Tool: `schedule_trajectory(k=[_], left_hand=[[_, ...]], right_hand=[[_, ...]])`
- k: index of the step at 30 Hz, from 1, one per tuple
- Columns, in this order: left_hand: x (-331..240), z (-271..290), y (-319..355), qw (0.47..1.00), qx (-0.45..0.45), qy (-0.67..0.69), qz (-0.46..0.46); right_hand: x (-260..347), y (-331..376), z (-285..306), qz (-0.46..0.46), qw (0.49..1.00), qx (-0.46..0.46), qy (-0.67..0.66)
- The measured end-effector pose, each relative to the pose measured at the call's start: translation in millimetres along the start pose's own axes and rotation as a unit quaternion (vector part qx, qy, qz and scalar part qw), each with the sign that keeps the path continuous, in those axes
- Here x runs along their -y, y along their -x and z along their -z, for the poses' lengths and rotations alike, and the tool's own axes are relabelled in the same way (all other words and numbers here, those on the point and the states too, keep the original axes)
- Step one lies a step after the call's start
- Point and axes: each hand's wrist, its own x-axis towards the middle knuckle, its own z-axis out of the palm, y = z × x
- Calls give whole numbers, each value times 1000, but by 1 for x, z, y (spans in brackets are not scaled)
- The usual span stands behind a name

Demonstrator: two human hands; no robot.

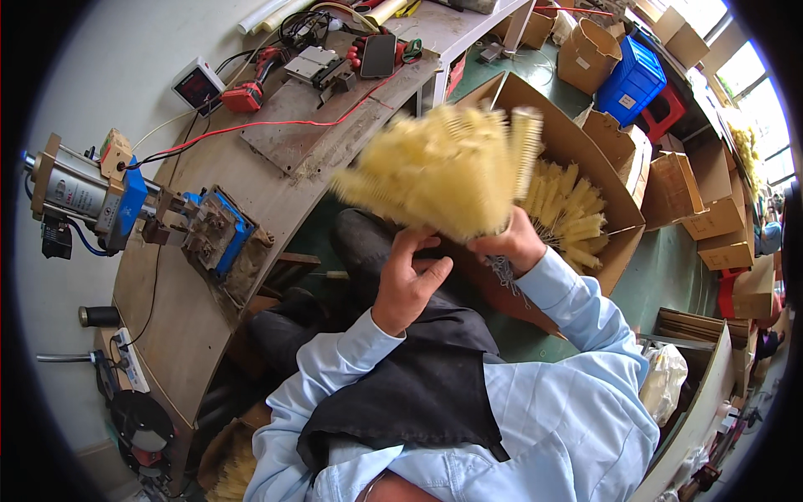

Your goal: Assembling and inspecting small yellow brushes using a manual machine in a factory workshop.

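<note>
A big bundle of yellow bristle brushes (pixel 439 171) with twisted wire stems is raised in front of me, blurred by motion. My right hand (pixel 517 244) is closed around the stems, and loose grey wire ends (pixel 503 272) hang below it. Just left of it is my left hand (pixel 408 280), thumb and fingers apart. Its fingertips are at the bundle's lower edge; whether they touch the bristles I cannot tell. Behind the bundle, more yellow brushes (pixel 570 213) lie in a large open cardboard box (pixel 615 188).
On the left, a workbench (pixel 188 305) carries a pneumatic cylinder machine (pixel 92 197) and a blue-edged fixture (pixel 222 230). A red power tool (pixel 251 88) and a phone (pixel 378 56) lie farther back. Cardboard boxes (pixel 719 201) and a blue crate (pixel 631 79) stand at the right.
</note>
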Motion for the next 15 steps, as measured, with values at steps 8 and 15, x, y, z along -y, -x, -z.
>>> schedule_trajectory(k=[8, 15], left_hand=[[40, 37, -7, 990, -55, 34, 122], [90, 59, 14, 958, -96, 89, 254]], right_hand=[[-50, -106, 75, 109, 886, -423, -154], [-192, -285, 161, -190, 780, -596, 23]])
